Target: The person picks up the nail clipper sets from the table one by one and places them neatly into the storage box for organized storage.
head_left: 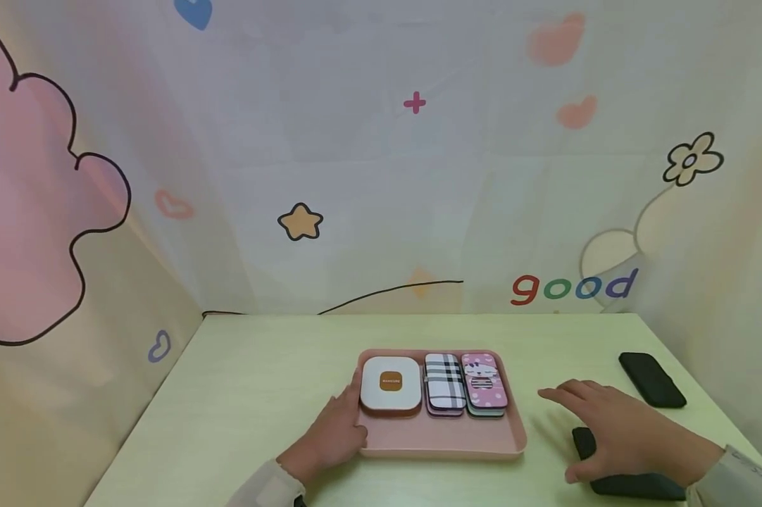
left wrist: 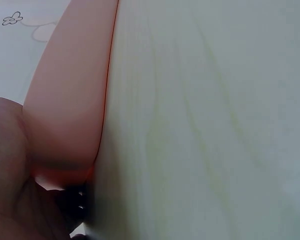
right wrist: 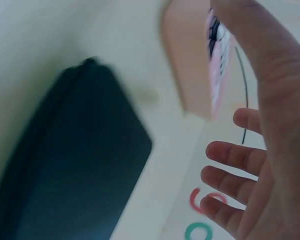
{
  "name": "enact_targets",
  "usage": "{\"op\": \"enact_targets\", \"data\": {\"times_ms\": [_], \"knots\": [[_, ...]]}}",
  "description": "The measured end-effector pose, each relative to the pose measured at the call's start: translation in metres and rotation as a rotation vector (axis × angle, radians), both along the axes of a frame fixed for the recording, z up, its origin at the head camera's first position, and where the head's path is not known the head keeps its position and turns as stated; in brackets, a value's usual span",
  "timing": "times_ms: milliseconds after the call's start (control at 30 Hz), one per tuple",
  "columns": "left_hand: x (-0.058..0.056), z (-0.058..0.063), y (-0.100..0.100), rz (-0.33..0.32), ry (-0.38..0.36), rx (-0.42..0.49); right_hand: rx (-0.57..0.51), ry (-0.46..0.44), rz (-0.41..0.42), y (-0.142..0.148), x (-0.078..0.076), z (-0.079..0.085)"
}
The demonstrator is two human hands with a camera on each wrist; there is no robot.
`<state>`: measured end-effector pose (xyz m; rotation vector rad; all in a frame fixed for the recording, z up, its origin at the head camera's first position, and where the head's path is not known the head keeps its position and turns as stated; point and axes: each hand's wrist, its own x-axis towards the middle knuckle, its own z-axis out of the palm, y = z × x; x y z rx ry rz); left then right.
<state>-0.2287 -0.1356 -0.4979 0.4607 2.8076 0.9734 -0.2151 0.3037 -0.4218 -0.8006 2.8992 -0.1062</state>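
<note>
A pink tray [head_left: 444,440] sits on the table. Inside it are a white square box [head_left: 390,401] with a brown label, a plaid tin [head_left: 444,384], and a pink cat-patterned tin [head_left: 484,380], each tin above another layer. My left hand [head_left: 333,429] grips the tray's left side near its front corner; the left wrist view shows that hand [left wrist: 10,160] against the tray's outer wall [left wrist: 72,95]. My right hand [head_left: 628,429] hovers right of the tray with its fingers spread and nothing held. Below it lies a dark case [head_left: 641,486], partly hidden.
A black, phone-shaped object [head_left: 652,380] lies near the table's right edge. Behind the table [head_left: 248,394] hangs a printed curtain [head_left: 368,162], which also closes off both sides.
</note>
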Motion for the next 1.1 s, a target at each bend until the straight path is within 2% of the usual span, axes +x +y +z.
{"op": "enact_targets", "data": {"times_ms": [200,333,500,700,867,1100], "knots": [[0.003,-0.001,-0.003,-0.005,-0.015,-0.004,0.044,-0.179,-0.134,0.041,0.006,-0.022],[0.002,-0.001,-0.004,0.004,-0.021,-0.007,0.067,-0.231,-0.177,0.064,0.006,-0.037],[0.003,-0.002,-0.004,-0.001,-0.018,0.01,0.044,-0.306,-0.249,0.075,0.008,-0.048],[0.0,-0.005,-0.001,-0.023,0.01,0.035,-0.001,-0.321,-0.265,0.081,0.015,-0.05],[-0.002,0.0,-0.002,-0.031,0.06,0.047,-0.029,-0.308,-0.286,0.081,0.013,-0.05],[0.0,0.002,-0.001,-0.025,0.049,0.059,0.002,-0.261,-0.277,0.083,0.007,-0.054]]}}
